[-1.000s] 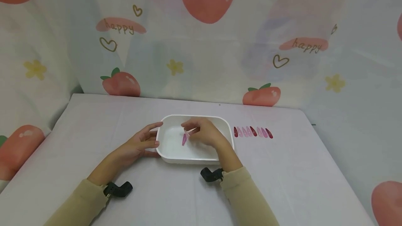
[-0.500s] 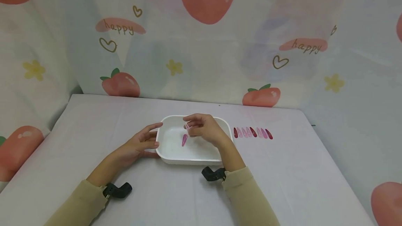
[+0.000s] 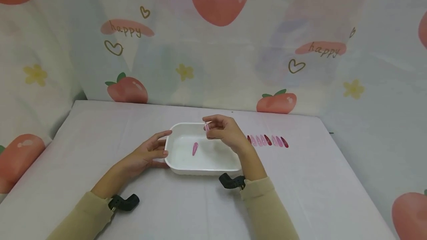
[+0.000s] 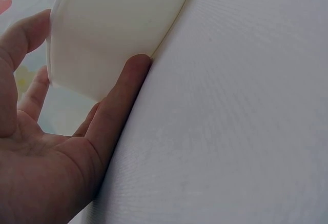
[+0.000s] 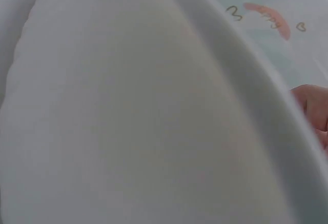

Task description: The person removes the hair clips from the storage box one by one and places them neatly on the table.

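In the head view, my right hand (image 3: 227, 132) is raised over the back right part of a white rectangular tray (image 3: 204, 171). Its thumb and fingers pinch a light pink snap hair clip (image 3: 207, 127). A darker pink hair clip (image 3: 195, 149) lies on the tray floor, left of the middle. My left hand (image 3: 145, 153) is at the tray's left end, fingers spread and fairly straight, with fingertips at the rim and outer wall. In the left wrist view, this hand (image 4: 56, 147) touches the tray's side. The tray wall (image 5: 133, 106) fills most of the right wrist view and hides most of my right hand.
Right of the tray, several red and pink hair clips (image 3: 263, 140) lie in a row on the white tablecloth (image 3: 186, 210); my right wrist partly covers the row's left end. A fruit-patterned cloth backdrop (image 3: 213, 62) stands behind and at both sides.
My right hand has risen from the tray floor and moved right and back, carrying the light pink hair clip. The darker pink clip stays in the tray; my left hand keeps its place.
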A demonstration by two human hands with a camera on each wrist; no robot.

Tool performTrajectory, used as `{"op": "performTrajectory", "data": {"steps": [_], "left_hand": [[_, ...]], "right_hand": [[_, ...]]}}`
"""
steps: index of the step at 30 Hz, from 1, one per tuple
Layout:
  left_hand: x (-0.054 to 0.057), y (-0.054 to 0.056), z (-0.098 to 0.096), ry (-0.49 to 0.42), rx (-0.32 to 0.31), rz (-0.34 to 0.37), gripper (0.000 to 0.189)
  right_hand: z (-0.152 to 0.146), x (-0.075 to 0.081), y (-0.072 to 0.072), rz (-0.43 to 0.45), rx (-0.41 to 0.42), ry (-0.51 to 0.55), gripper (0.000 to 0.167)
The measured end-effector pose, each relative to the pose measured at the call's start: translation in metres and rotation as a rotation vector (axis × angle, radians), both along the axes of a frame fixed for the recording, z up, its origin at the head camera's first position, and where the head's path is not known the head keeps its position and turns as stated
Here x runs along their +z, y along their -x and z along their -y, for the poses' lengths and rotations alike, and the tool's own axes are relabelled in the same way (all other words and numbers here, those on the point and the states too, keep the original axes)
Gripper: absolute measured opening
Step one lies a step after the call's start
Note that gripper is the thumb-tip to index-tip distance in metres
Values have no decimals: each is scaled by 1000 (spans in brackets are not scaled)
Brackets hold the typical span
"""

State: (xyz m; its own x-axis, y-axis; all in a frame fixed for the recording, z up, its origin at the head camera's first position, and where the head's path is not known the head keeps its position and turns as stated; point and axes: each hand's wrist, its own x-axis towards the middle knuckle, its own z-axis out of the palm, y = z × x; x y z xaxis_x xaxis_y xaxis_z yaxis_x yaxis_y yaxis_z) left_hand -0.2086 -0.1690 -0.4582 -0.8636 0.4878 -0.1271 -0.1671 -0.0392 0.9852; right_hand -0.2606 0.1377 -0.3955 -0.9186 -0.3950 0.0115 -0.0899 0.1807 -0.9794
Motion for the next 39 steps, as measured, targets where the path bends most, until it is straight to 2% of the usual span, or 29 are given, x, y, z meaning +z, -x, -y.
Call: {"op": "performTrajectory", "data": {"steps": [8, 19, 31, 39], "left_hand": [[-1, 0, -1, 12, 16, 11, 71], [-2, 0, 1, 24, 6, -1, 70], [2, 0, 0, 24, 13, 8, 71], [4, -1, 1, 10, 12, 7, 72]], "right_hand": [[-11, 6, -3, 18, -17, 17, 39], [-42, 22, -14, -41, -54, -52, 39], [-88, 29, -16, -82, -147, -202, 41], [-119, 24, -15, -110, -185, -287, 41]]}}
